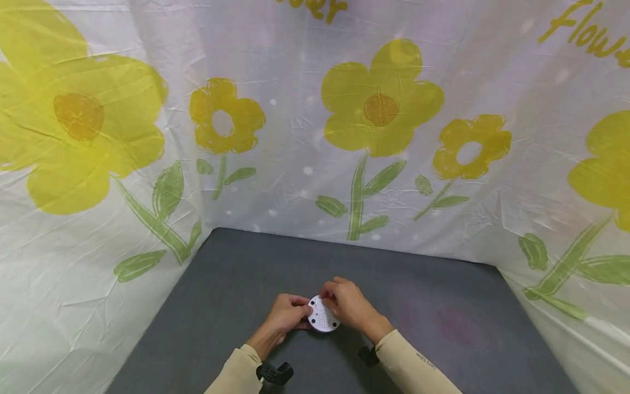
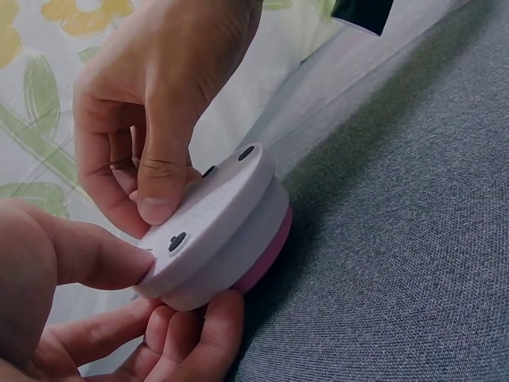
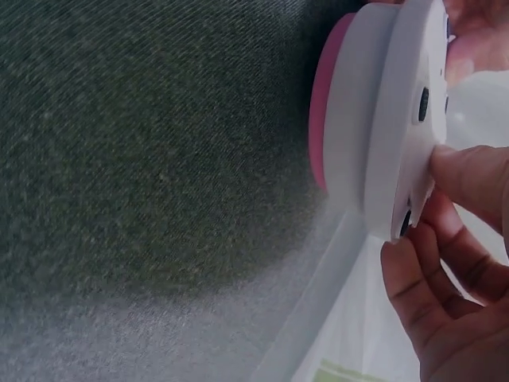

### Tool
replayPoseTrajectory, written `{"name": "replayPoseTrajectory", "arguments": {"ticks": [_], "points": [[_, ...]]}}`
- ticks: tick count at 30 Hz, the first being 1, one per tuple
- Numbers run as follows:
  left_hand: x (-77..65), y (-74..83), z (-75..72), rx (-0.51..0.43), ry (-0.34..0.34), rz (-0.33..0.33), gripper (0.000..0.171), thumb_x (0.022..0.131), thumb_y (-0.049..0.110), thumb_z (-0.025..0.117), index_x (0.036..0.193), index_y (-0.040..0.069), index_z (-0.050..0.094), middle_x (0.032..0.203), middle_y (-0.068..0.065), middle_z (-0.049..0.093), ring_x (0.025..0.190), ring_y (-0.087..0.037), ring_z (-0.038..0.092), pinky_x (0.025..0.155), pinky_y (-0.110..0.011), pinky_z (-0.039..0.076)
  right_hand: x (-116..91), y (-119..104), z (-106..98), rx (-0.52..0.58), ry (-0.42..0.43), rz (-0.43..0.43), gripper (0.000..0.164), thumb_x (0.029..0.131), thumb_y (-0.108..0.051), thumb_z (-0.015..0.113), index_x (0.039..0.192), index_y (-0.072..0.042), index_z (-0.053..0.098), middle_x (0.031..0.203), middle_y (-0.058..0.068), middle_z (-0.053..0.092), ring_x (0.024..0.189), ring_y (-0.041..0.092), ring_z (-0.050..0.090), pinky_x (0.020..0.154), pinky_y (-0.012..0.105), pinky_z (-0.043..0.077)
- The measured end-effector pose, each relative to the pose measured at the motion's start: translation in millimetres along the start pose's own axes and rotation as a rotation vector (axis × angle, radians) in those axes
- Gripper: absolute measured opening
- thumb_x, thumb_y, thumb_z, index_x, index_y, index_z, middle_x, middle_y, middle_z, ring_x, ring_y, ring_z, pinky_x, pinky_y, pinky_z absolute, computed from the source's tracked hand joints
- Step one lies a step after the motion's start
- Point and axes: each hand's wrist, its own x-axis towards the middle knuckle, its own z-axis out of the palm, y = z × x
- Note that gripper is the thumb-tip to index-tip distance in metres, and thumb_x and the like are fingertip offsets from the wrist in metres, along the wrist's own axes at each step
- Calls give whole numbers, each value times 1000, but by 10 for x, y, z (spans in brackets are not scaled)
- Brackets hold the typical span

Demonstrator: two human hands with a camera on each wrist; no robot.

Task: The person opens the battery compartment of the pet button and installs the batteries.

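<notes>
A round white device with a perforated face and black round feet is held between both hands, low over the dark table. In the left wrist view, a pink layer shows at its underside, facing the tabletop. My left hand grips the near-left edge, thumb on the perforated face and fingers beneath. From the far right, my right hand reaches over with bent fingers. Its thumb presses on the face close to the edge, while the fingertips curl at the rim by one of the feet.
The dark grey tabletop spreads around the hands. A white curtain printed with yellow flowers hangs along the back and both sides. Black straps sit at the wrists over beige sleeves.
</notes>
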Motion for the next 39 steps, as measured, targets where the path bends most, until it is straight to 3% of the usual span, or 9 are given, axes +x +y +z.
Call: {"name": "replayPoseTrajectory", "arguments": {"ticks": [19, 30, 39], "points": [[8, -28, -7, -26, -6, 14, 31, 94, -2, 72, 124, -12, 73, 111, -17, 76, 91, -20, 75, 75, -37, 70, 10, 13, 40, 35, 64, -4, 12, 88, 1, 83, 95, -8, 78, 88, 5, 67, 79, 19, 64, 67, 27, 54], [-4, -23, -14, -26, 8, 9, 30, 94, -2, 74, 123, -8, 77, 111, -15, 79, 91, -20, 75, 74, -38, 70, 20, -3, 34, 46, 54, 59, 13, 87, 1, 83, 95, -8, 78, 89, 6, 68, 81, 21, 66, 67, 29, 55], [17, -27, -15, -12, 17, -15, 30, 95, 1, 74, 124, -6, 77, 113, -16, 78, 91, -20, 75, 74, -36, 70, 23, 13, 24, 45, 43, 61, 12, 88, -1, 84, 95, -8, 78, 89, 5, 68, 80, 17, 63, 66, 28, 54]]}}
